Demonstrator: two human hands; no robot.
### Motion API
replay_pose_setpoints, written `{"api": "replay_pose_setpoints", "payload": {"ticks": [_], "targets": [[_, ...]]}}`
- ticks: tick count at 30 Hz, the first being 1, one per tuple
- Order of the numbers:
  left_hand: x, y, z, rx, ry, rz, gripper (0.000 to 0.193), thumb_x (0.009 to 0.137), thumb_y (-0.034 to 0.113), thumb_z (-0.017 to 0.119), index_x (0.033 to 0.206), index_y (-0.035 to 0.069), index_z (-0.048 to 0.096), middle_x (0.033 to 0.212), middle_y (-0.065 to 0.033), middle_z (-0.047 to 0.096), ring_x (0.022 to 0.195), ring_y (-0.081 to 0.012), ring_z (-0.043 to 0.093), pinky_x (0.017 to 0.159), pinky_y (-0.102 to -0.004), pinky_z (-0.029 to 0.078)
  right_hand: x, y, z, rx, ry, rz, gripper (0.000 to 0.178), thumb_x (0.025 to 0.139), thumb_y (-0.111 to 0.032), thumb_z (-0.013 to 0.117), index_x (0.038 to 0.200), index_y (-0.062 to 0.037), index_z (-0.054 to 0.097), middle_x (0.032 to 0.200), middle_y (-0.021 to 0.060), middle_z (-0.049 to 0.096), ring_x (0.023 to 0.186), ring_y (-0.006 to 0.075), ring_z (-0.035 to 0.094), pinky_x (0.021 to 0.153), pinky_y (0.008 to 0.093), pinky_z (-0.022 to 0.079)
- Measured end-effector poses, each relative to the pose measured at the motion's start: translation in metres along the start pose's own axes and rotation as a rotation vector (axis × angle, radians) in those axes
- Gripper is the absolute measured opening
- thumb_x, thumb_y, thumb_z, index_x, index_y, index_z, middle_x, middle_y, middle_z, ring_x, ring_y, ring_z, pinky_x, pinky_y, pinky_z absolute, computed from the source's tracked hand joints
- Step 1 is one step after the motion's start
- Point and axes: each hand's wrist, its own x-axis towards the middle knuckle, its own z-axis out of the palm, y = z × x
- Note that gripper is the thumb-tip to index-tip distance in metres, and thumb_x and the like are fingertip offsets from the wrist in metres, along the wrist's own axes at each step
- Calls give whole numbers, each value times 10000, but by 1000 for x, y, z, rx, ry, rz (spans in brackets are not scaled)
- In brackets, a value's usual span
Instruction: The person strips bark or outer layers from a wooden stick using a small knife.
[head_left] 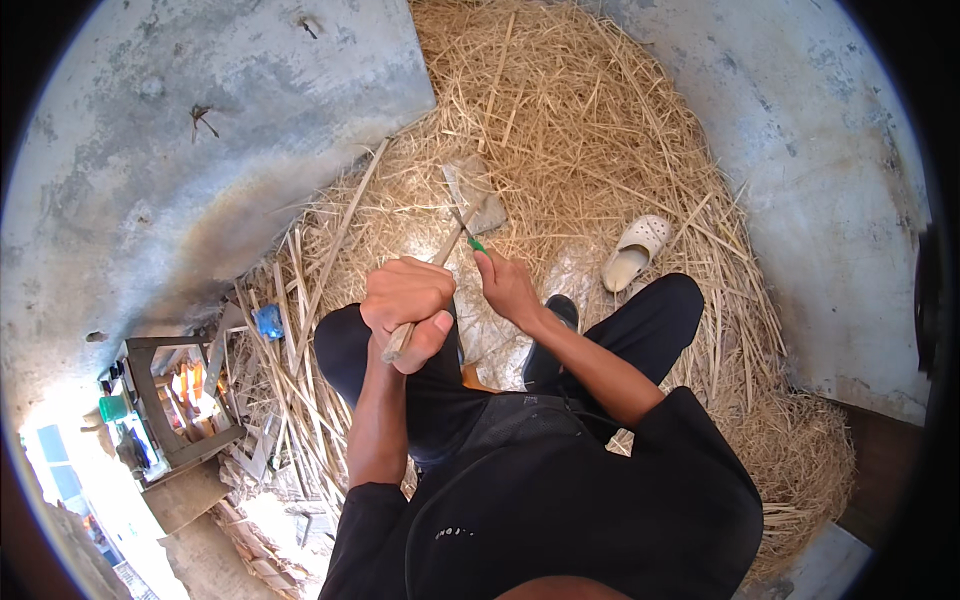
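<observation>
Though amid straw [590, 120], clog [648, 236] beyond hands [512, 291]

Black short-sleeved shirt [590, 490], white chest print [455, 533], black trousers [652, 322]

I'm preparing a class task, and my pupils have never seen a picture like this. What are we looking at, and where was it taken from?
There is no machine here, just two bare hands. The single picture looks down from a wide head-worn camera, so straight edges bend near the rim. The left hand grips a pale stick. The right hand holds a green-handled tool whose thin blade crosses the stick in the picture; whether they touch is hard to tell. Dry, straw-like strips lie thickly underfoot, with a cream clog to the right.
</observation>
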Motion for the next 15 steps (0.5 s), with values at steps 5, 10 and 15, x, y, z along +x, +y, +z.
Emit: {"api": "replay_pose_setpoints", "payload": {"ticks": [5,10,15], "targets": [[1,5,-19,73,20,-42,405,802,152,558,514,17,307,462,-44,275,355,-181,279,375,-338,218,17,7,15,-118,-48,27,345,984,-300,481,855,-3,599,652,256,602,631,443,605,558,507,462],[-10,5,1,84,-51,-12,392,803,140,570,519,14,331,473,-66,288,363,-220,290,385,-347,225,-1,127,14,-603,-309,37,312,975,-297,458,962,-26,613,808,238,663,744,418,645,657,517,506],[-4,1,-6,111,-132,-19,368,775,120,573,519,21,327,479,-75,290,367,-241,304,391,-362,223,-36,153,-15,-435,-296,281,339,989,-314,388,1079,-34,557,849,265,642,829,466,617,734,555,470]]}}
